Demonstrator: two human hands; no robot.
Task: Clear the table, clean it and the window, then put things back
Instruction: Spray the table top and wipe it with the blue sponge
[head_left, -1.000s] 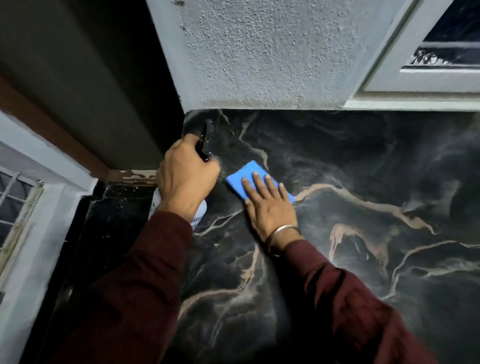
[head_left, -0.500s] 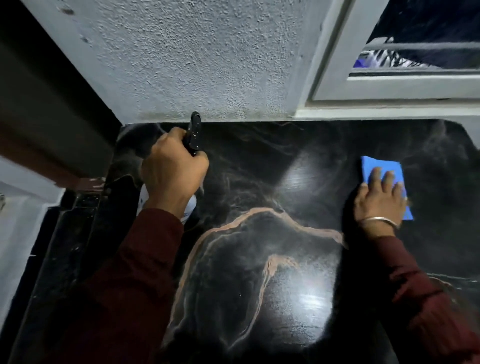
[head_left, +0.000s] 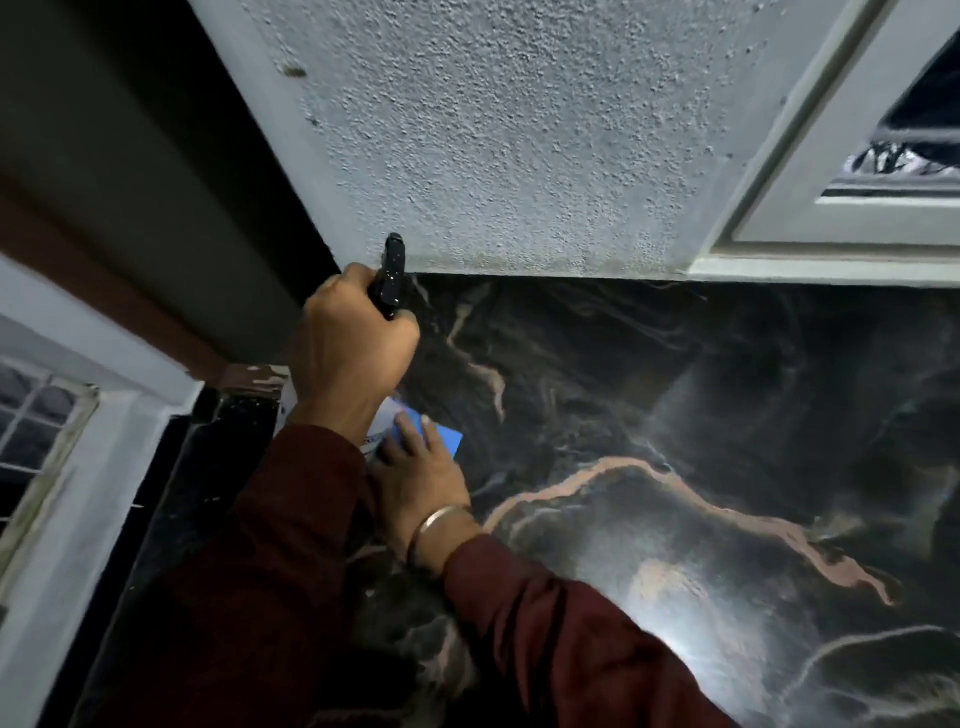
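The table (head_left: 675, 415) is a glossy black marble top with tan veins, set against a textured white wall. My left hand (head_left: 350, 353) grips a spray bottle (head_left: 390, 278) by its black nozzle head; the white body is mostly hidden under my hand. My right hand (head_left: 421, 478) lies flat on a blue cloth (head_left: 441, 436), pressing it onto the marble just below and right of the bottle. Only the cloth's far corner shows past my fingers. A window (head_left: 883, 156) with a white frame sits at the upper right above the table.
The textured wall (head_left: 519, 130) rises at the table's back edge. To the left the table ends at a black edge (head_left: 208, 493), beyond which are a brown ledge and another white-framed window (head_left: 36, 426). A bright light reflection lies on the marble at lower right.
My right hand has slid the blue cloth from the table's right side back to the left, close under the spray bottle. My left hand has kept hold of the bottle.
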